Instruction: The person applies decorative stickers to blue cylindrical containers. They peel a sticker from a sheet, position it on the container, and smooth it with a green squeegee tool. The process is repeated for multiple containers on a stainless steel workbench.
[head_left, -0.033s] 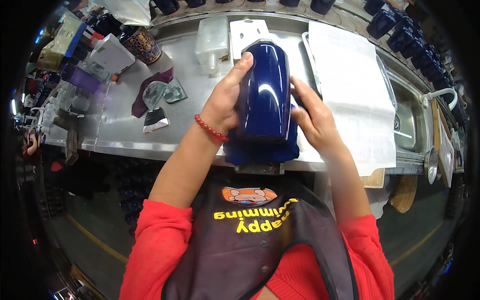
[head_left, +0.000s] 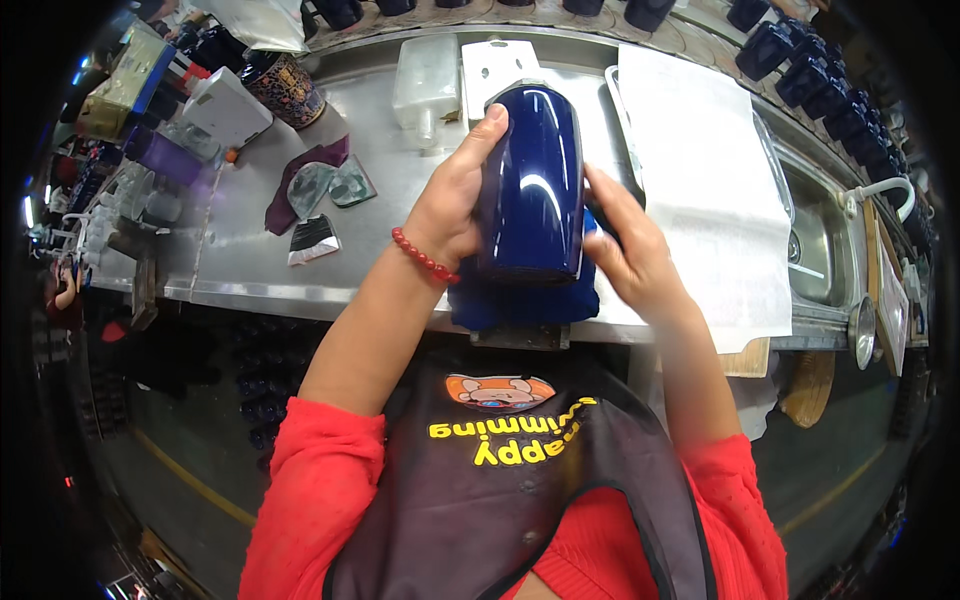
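A glossy dark blue jar (head_left: 528, 190) with flattened sides lies tilted over the near edge of the metal worktop. My left hand (head_left: 455, 190), with a red bead bracelet at its wrist, is closed round the jar's left side, thumb on top. At the right side of the jar is my right hand (head_left: 630, 240), its fingers curled and the thumb against or close to the wall. Something dark shows between that thumb and forefinger, too hidden to name. Beneath the jar a blue cloth (head_left: 520, 305) covers a support at the worktop's edge.
Left on the metal worktop (head_left: 370, 245) lie scraps of sandpaper-like sheet (head_left: 312, 185) and a small black-and-silver piece (head_left: 313, 240). A clear plastic bottle (head_left: 427, 85) lies beyond. White paper (head_left: 700, 200) covers the right, beside a sink (head_left: 815, 245). Several blue jars (head_left: 820, 90) line the back.
My right hand has slid slightly down along the jar's right side, the thumb a little lower. The jar and my left hand have hardly moved.
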